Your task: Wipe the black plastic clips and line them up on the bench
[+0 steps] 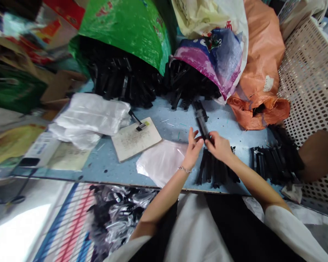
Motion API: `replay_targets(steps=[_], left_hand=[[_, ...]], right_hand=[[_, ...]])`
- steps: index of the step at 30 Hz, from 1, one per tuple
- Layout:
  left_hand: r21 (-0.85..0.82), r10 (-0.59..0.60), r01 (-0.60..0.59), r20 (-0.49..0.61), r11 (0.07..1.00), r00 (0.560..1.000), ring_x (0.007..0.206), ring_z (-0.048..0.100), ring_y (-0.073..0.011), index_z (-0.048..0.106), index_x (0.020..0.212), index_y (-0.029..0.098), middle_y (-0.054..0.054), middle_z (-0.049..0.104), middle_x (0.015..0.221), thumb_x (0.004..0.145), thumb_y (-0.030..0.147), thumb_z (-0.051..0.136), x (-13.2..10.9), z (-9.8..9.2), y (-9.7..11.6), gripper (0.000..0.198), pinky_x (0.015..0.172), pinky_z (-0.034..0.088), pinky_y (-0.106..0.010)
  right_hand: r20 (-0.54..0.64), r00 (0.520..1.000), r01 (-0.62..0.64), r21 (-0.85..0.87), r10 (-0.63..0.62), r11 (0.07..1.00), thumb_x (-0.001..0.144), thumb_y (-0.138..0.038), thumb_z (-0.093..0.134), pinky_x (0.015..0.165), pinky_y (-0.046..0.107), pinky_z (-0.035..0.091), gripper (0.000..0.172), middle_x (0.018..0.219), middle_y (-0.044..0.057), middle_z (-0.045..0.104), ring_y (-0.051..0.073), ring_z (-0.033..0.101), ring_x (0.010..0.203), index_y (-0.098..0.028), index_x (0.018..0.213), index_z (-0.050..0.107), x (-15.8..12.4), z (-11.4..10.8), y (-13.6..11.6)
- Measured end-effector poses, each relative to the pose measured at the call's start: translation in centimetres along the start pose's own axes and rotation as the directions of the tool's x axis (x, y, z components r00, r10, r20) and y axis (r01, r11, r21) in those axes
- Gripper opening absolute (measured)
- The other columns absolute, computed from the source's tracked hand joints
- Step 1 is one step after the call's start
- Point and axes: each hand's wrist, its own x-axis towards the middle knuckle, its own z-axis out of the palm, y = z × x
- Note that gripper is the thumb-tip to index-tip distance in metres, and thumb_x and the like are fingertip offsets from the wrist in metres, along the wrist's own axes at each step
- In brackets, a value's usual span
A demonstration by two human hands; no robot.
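A long black part [200, 120] points away from me over the blue table, its near end at my fingers. My right hand [218, 145] has its thumb and fingers closed on that end. Beside it, my left hand [192, 149] has its fingers apart and its thumb close to the part; whether it touches is unclear. Under and right of my hands lies a row of black parts [215, 171]. A stack of clear plastic bags [164, 160] is left of my left hand.
Black parts spill from a green bag [125, 32] and a purple bag [207, 58]. An orange sack [262, 62] and a perforated crate [314, 76] stand right. Left are a beige board [133, 142] and plastic bags [90, 112]. Wrapped parts [120, 218] lie below the edge.
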Motion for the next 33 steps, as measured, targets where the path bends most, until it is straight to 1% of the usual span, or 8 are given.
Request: replay_targets(steps=[3, 8, 14, 18, 21, 26, 29, 33], left_hand=[[-0.140, -0.111, 0.116, 0.038, 0.983, 0.993, 0.103, 0.068, -0.0206, 0.032, 0.153, 0.026, -0.008, 0.066, 0.122, 0.093, 0.055, 0.057, 0.6, 0.8, 2.5, 0.071, 0.094, 0.055, -0.036], [-0.006, -0.039, 0.040, 0.132, 0.999, 0.991, 0.135, 0.051, -0.0260, 0.040, 0.149, 0.022, -0.010, 0.055, 0.144, 0.093, 0.050, 0.057, -2.1, 1.6, 4.2, 0.064, 0.117, 0.039, -0.041], [0.095, 0.023, -0.024, 0.012, 0.995, 1.000, 0.145, 0.041, -0.0286, 0.041, 0.148, 0.023, -0.011, 0.047, 0.153, 0.092, 0.050, 0.061, -2.4, 0.6, 4.1, 0.066, 0.122, 0.031, -0.043], [-0.001, -0.139, 0.139, -0.060, 0.990, 0.988, 0.120, 0.062, -0.0277, 0.047, 0.143, 0.024, -0.008, 0.066, 0.123, 0.093, 0.054, 0.057, -1.6, -0.1, 4.6, 0.059, 0.102, 0.051, -0.040], [0.017, -0.098, 0.100, -0.084, 0.995, 0.992, 0.119, 0.061, -0.0251, 0.046, 0.142, 0.024, -0.008, 0.063, 0.127, 0.092, 0.054, 0.058, -1.5, -0.1, 4.2, 0.059, 0.103, 0.049, -0.037], [0.179, -0.095, 0.121, -0.147, 0.976, 0.985, 0.122, 0.058, -0.0254, 0.051, 0.136, 0.021, -0.009, 0.063, 0.126, 0.094, 0.051, 0.054, -2.6, -2.2, 1.8, 0.051, 0.107, 0.045, -0.040], [0.363, -0.153, 0.178, -0.096, 0.915, 0.983, 0.112, 0.063, -0.0287, 0.061, 0.122, 0.018, -0.012, 0.068, 0.112, 0.097, 0.048, 0.047, -4.5, -3.0, -0.6, 0.041, 0.102, 0.047, -0.047], [0.608, -0.025, 0.028, -0.014, 0.793, 1.000, 0.131, 0.051, -0.0336, 0.055, 0.132, 0.012, -0.022, 0.059, 0.132, 0.096, 0.035, 0.047, -7.3, -1.7, -3.6, 0.044, 0.114, 0.035, -0.058]], right_hand=[[-0.082, 0.953, 0.293, 0.021, -0.291, 0.956, 0.103, -0.044, 0.035, 0.072, 0.031, 0.045, 0.033, 0.085, 0.006, 0.068, 0.020, 0.062, 0.075, -0.021, 0.102, 0.059, -3.0, -0.9, -1.2], [-0.318, 0.904, 0.273, -0.085, -0.286, 0.958, 0.104, -0.053, 0.027, 0.072, 0.034, 0.042, 0.048, 0.078, 0.008, 0.059, 0.022, 0.055, 0.076, -0.021, 0.085, 0.057, -0.1, -2.0, -0.5], [-0.094, 0.995, 0.064, 0.282, -0.039, 0.957, 0.106, -0.051, 0.011, 0.063, 0.030, 0.040, 0.057, 0.067, 0.001, 0.053, 0.016, 0.050, 0.063, -0.023, 0.075, 0.048, -0.2, -0.2, -1.6], [0.012, 0.939, 0.344, 0.058, -0.345, 0.937, 0.103, -0.053, 0.031, 0.070, 0.035, 0.041, 0.048, 0.079, 0.007, 0.061, 0.022, 0.055, 0.075, -0.021, 0.081, 0.059, -3.7, 1.2, -1.8], [0.062, 0.911, 0.412, -0.080, -0.408, 0.908, 0.102, -0.043, 0.037, 0.070, 0.036, 0.039, 0.040, 0.079, 0.008, 0.063, 0.022, 0.055, 0.075, -0.021, 0.079, 0.062, -5.1, 2.2, -1.5], [0.175, 0.953, 0.247, 0.016, -0.246, 0.969, 0.105, -0.044, 0.032, 0.071, 0.031, 0.040, 0.041, 0.080, 0.005, 0.064, 0.019, 0.058, 0.075, -0.021, 0.086, 0.061, -1.9, 1.6, -0.8], [0.043, 0.999, 0.002, -0.020, -0.001, 1.000, 0.106, -0.043, 0.029, 0.080, 0.033, 0.044, 0.040, 0.098, 0.009, 0.066, 0.023, 0.061, 0.092, -0.020, 0.102, 0.061, 3.2, 1.4, 0.0], [-0.102, 0.971, -0.226, -0.114, 0.215, 0.967, 0.104, -0.043, 0.038, 0.092, 0.041, 0.046, 0.044, 0.131, 0.022, 0.056, 0.032, 0.057, 0.117, -0.012, 0.132, 0.050, 10.7, 2.8, 1.3]])
